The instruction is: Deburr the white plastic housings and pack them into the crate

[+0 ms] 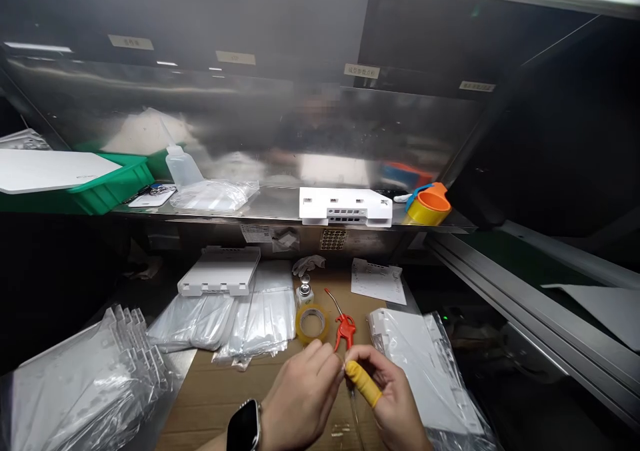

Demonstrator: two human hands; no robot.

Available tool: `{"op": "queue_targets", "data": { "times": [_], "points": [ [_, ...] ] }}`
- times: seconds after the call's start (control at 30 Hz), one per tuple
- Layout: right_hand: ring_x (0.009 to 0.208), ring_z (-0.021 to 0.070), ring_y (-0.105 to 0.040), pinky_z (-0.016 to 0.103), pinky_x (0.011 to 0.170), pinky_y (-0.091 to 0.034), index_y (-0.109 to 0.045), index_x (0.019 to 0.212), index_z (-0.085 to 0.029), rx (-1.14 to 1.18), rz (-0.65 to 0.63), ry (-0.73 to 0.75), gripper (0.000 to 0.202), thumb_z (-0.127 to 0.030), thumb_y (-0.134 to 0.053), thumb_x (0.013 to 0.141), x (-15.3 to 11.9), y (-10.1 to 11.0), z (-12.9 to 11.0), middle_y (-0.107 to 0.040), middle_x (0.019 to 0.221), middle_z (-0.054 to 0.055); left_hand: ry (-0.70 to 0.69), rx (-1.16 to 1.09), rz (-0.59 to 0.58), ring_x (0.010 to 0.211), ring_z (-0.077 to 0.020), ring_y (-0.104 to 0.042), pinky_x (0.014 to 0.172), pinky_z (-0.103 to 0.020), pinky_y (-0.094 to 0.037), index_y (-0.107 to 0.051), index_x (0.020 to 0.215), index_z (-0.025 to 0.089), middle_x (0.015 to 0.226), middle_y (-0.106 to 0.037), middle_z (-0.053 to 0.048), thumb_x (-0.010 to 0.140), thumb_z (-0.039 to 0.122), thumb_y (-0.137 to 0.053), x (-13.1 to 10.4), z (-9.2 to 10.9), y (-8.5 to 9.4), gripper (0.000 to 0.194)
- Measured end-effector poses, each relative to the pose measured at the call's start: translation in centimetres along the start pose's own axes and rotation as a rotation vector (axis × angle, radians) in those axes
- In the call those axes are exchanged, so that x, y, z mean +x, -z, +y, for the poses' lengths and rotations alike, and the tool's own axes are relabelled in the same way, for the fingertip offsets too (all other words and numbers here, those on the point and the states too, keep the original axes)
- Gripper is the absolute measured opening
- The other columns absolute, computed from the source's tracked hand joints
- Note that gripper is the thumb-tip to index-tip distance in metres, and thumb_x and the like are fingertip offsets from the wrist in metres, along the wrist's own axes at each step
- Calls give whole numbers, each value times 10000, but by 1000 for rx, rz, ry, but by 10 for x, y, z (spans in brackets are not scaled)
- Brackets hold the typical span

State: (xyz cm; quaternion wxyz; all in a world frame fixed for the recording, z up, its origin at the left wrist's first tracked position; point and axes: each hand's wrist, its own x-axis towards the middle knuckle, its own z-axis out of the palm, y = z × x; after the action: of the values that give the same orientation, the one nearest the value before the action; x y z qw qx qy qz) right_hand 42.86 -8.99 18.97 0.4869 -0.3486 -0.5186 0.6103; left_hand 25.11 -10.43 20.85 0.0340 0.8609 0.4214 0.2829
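Note:
My left hand (304, 394), with a black watch on its wrist, is closed, its fingertips pinched together. My right hand (387, 394) wears a yellow cover on its thumb and is closed too. The fingertips of both hands meet over the brown cardboard (195, 411); anything between them is too small or hidden to name. Just beyond them lies a red air gun (345, 328) with a clear hose. A roll of yellowish tape (299, 324) and a small pump bottle (305, 294) sit beyond my left hand.
Bagged white panels (75, 384) stand at left, others (420, 364) at right. Plastic bags (267, 311) and a white housing (220, 271) lie behind. The steel shelf (275, 212) holds another housing (345, 204), a squeeze bottle (184, 166), a green bin (113, 184) and an orange-yellow tape roll (431, 206).

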Motion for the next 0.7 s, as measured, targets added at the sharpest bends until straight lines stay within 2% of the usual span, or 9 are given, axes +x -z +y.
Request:
{"op": "queue_targets", "data": {
  "times": [0.1,0.17,0.27,0.37,0.47,0.53,0.57,0.63,0.7],
  "points": [
    [634,92,-552,194,617,-517,-731,831,-237,397,144,42,170,-365,-833,785,-1,16,-17,-595,722,-20,170,-381,75,762,-163,-533,686,-274,-425,-496,907,236,823,-571,-14,1058,269,-344,-4,8,-2,217],
    [599,81,-542,177,566,-530,-719,806,-240,522,319,105,203,-345,-874,728,-6,43,-30,-568,702,-31,348,-604,69,790,-156,-546,730,-267,-434,-527,951,243,863,-579,-15,1067,371,-350,-6,14,-2,247],
    [645,90,-584,167,604,-578,-713,826,-234,418,610,181,280,-316,-926,665,-30,101,-37,-601,757,-27,566,-769,40,860,-175,-565,818,-286,-438,-585,1078,249,956,-613,-31,1037,504,-400,-6,21,-4,317],
    [746,114,-651,172,713,-620,-733,918,-230,241,840,134,358,-338,-942,648,-71,165,-22,-671,873,-5,693,-837,6,975,-202,-601,913,-304,-430,-583,1221,271,1040,-652,-38,999,563,-460,-4,17,-19,387],
    [876,159,-706,181,795,-631,-736,1052,-219,73,1011,0,562,-403,-970,574,-116,229,10,-729,1015,30,718,-842,-18,1194,-229,-591,1049,-327,-398,-551,1315,293,1229,-673,-56,981,571,-488,1,-9,-48,439],
    [912,162,-712,189,813,-624,-698,1128,-231,-12,1106,-53,677,-521,-940,566,-139,267,37,-735,1040,22,689,-772,-43,1305,-248,-552,1103,-337,-385,-595,1256,279,1331,-664,-68,951,579,-530,6,-37,-73,433],
    [913,156,-710,200,819,-620,-666,1161,-239,-59,1135,-74,709,-580,-903,587,-146,283,52,-733,1034,11,713,-724,-85,1242,-256,-604,1060,-341,-435,-624,1198,270,1290,-696,-71,936,607,-525,9,-52,-85,439],
    [858,145,-706,234,792,-619,-605,1179,-238,-155,1152,-154,708,-638,-833,641,-148,311,82,-722,962,-12,799,-639,-80,1115,-281,-688,974,-359,-510,-635,1103,255,1098,-773,-69,858,693,-537,19,-84,-109,512],
    [746,144,-694,278,724,-616,-626,1068,-179,-197,1119,-272,534,-555,-812,738,-133,331,113,-708,864,0,861,-538,-39,1053,-330,-704,931,-425,-530,-607,1044,265,986,-778,-59,779,755,-537,28,-113,-130,562]
  ]
}}
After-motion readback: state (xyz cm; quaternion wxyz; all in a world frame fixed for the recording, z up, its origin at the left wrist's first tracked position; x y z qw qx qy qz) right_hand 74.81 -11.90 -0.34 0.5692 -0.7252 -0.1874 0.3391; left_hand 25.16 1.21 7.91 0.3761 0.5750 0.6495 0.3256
